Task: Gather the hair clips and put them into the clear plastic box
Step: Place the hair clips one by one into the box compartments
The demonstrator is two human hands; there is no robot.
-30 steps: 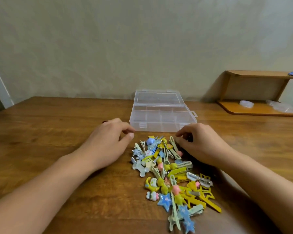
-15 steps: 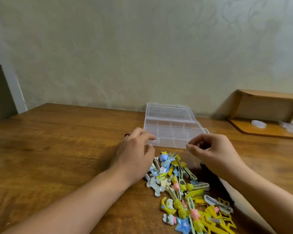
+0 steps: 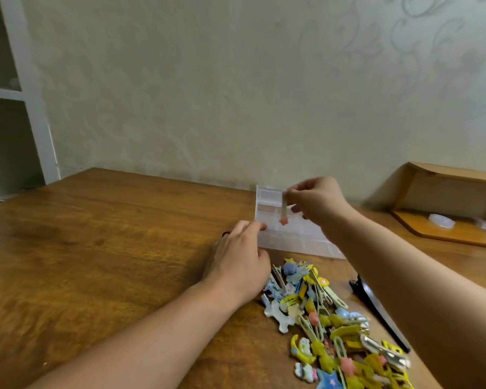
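A clear plastic box [image 3: 292,237] with its lid swung open stands on the wooden table near the wall. My right hand [image 3: 317,202] hovers over it and pinches a pale hair clip with a pink star end [image 3: 284,210], which hangs down above the compartments. My left hand [image 3: 236,262] rests at the box's front left corner, fingers touching its edge. A pile of colourful hair clips [image 3: 331,327], yellow, blue and pink, lies on the table in front of the box, partly under my right forearm.
A long black clip [image 3: 376,307] lies right of the pile. A wooden corner shelf [image 3: 446,217] with a clear round thing stands at the far right. The wall runs close behind the box. A white frame stands at the far left.
My right hand has risen from the pile with the pink-star clip and moved over the box. The left hand stays at the box's corner. The camera has tilted up.
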